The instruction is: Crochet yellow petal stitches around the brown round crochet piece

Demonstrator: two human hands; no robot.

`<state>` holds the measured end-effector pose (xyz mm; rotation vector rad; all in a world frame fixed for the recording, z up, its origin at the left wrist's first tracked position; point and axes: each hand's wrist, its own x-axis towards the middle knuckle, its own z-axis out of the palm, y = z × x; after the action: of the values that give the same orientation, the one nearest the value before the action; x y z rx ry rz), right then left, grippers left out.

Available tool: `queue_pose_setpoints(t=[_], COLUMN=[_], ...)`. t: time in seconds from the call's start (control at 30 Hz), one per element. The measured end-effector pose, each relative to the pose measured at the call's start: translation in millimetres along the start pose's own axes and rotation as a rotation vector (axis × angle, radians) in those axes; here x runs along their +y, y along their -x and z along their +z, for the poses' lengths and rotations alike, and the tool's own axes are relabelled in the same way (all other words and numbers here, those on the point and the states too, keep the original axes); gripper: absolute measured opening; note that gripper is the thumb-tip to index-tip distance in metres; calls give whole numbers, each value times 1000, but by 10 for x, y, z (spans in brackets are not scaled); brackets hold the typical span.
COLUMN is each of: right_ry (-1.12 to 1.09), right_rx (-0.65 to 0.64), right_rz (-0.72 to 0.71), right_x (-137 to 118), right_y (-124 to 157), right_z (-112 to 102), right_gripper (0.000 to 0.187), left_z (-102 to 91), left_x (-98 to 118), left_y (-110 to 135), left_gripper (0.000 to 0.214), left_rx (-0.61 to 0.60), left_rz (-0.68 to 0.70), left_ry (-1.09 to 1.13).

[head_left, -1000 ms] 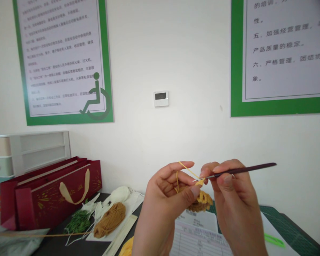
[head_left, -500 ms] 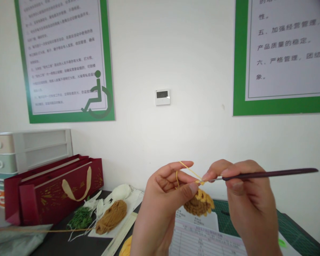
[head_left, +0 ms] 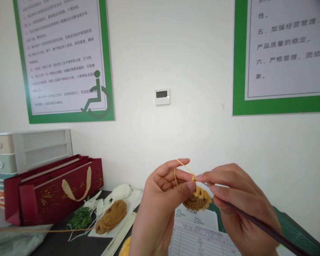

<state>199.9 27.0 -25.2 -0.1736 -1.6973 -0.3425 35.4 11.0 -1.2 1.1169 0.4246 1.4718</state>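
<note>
My left hand [head_left: 165,192] pinches the edge of a small crochet piece [head_left: 198,201], brown in the middle with a yellow border. Yellow yarn [head_left: 183,165] runs over my raised left index finger down to the stitches. In my right hand [head_left: 242,202] is a crochet hook [head_left: 256,219] with a dark handle, tilted down toward the lower right. Its thin metal tip meets the yellow stitches beside my left thumb, and the fingertips partly hide it. My right index finger touches the work near the tip.
On the dark table lie a brown yarn skein [head_left: 111,217], green yarn [head_left: 81,217], white yarn [head_left: 121,192] and a ruler [head_left: 120,234]. A red gift bag [head_left: 61,192] and a drawer unit [head_left: 42,145] stand left. Printed sheets [head_left: 200,238] and a green cutting mat [head_left: 296,227] lie below my hands.
My right hand has turned, so the hook's handle has swung from nearly level to slanting down right. Both hands and the crochet piece have shifted slightly left.
</note>
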Motion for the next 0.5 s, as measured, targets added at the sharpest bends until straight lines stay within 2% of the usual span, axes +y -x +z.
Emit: queue_pose_setpoints(t=[0.1,0.2,0.33,0.4,0.5], right_ry=[-47,-72,60,168,208], right_rx=[50,128,205,213,237], right_rz=[26,63,-55,-101,-19], right_x=[42,102,140,113,29], right_y=[55,114,114,94,94], right_z=[61,124,180,215,276], right_gripper=[52,44,43,44,41], left_z=[-4,22,117,173,225], left_x=[-4,-17,-42,-56,-68], left_y=[1,8,27,39,50], left_gripper=[43,42,45,49,54], left_rx=[-21,-31,19,67,137], left_rz=[-27,-45,-33,6,123], left_ry=[50,85,70,25,-73])
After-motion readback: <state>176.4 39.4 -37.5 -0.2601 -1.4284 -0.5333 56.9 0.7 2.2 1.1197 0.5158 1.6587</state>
